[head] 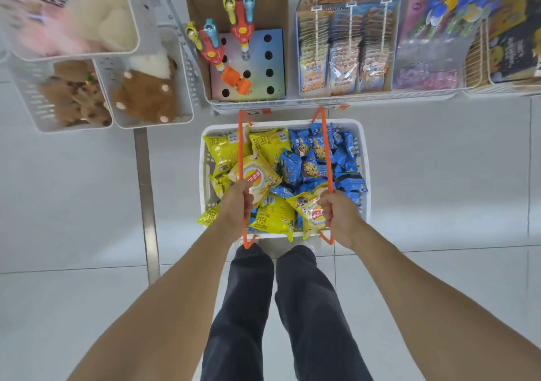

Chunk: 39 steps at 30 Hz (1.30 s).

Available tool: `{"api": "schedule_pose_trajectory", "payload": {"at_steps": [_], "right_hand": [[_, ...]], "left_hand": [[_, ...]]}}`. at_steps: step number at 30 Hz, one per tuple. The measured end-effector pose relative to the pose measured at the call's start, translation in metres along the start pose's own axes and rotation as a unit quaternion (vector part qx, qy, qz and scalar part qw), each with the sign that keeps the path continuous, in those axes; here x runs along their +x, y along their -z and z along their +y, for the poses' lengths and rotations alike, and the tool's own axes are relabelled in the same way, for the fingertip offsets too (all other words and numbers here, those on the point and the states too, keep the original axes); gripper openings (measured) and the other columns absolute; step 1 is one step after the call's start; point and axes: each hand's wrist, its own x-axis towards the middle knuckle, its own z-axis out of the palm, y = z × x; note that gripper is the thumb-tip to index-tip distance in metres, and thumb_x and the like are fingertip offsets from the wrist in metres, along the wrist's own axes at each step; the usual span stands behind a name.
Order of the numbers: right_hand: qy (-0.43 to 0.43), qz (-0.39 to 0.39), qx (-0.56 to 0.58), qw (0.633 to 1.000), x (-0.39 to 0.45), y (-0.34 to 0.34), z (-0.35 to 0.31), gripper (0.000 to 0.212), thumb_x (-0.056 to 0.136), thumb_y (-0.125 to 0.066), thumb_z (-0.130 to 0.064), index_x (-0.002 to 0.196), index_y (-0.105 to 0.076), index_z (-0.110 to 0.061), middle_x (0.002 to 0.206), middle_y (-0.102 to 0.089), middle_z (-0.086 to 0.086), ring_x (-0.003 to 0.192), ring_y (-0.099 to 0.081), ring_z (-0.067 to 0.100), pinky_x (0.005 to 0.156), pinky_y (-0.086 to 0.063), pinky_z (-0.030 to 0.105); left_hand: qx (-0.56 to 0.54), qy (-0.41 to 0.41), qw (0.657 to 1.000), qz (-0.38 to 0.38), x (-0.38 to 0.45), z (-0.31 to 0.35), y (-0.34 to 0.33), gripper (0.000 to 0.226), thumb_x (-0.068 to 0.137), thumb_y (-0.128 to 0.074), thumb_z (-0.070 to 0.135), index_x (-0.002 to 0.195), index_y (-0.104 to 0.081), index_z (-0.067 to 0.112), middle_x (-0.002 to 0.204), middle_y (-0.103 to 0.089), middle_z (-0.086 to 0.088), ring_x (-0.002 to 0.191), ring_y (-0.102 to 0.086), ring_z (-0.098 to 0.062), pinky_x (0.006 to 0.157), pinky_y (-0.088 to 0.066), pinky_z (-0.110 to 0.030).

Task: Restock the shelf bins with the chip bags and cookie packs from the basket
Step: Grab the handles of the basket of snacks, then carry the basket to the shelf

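I see both arms stretched down to the white basket, just below the shelf. My left hand and right hand curl tight around its orange handles, above the chip bags and cookie packs inside.

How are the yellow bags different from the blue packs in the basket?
The yellow chip bags are bigger and puffier; the blue cookie packs are smaller and flatter. The chip bags fill the left and near side of the basket; the cookie packs are heaped on the right and far side. The blue packs show cookie pictures; the yellow bags show a round red logo. Both lie loose in one basket.
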Motion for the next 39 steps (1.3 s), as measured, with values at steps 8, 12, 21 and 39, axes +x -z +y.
{"api": "schedule_pose_trajectory", "payload": {"at_steps": [8,12,21,39], "right_hand": [[0.023,-0.088,-0.072,0.993,-0.128,-0.014,-0.042,0.026,0.059,-0.052,-0.014,0.076,-0.035,-0.023,0.057,-0.021,-0.003,0.051,-0.016,0.011,0.04,-0.019,0.023],[0.046,-0.142,-0.156,0.976,-0.187,-0.029,-0.056,0.03,0.082,-0.05,-0.009,0.07,-0.028,-0.026,0.058,-0.021,-0.004,0.049,-0.015,0.011,0.04,-0.018,0.023],[0.076,-0.239,-0.322,0.913,-0.298,-0.106,-0.047,0.029,0.085,-0.053,-0.012,0.07,-0.031,-0.024,0.056,-0.023,-0.004,0.049,-0.012,0.012,0.044,-0.012,0.028],[0.125,-0.381,-0.714,0.574,-0.485,-0.343,0.273,0.019,0.088,-0.054,-0.018,0.071,-0.047,-0.018,0.055,-0.023,-0.004,0.046,-0.014,0.011,0.035,-0.015,0.022]], "left_hand": [[-0.101,-0.023,0.994,0.028,-0.129,0.007,0.048,0.035,0.091,-0.048,0.018,0.062,-0.03,0.025,0.051,-0.022,0.005,0.044,-0.014,-0.011,0.041,-0.014,-0.023],[-0.158,-0.064,0.984,0.057,-0.2,-0.001,0.077,0.033,0.092,-0.046,0.019,0.063,-0.031,0.025,0.05,-0.023,0.006,0.041,-0.014,-0.01,0.038,-0.014,-0.019],[-0.357,-0.117,0.919,0.122,-0.325,-0.077,0.157,0.031,0.095,-0.045,0.027,0.066,-0.036,0.026,0.047,-0.022,0.009,0.038,-0.013,-0.009,0.034,-0.012,-0.018],[-0.658,-0.043,0.618,0.429,-0.468,-0.373,0.362,0.029,0.086,-0.056,0.041,0.069,-0.057,0.018,0.06,-0.043,0.003,0.055,-0.035,-0.013,0.051,-0.028,-0.029]]}}
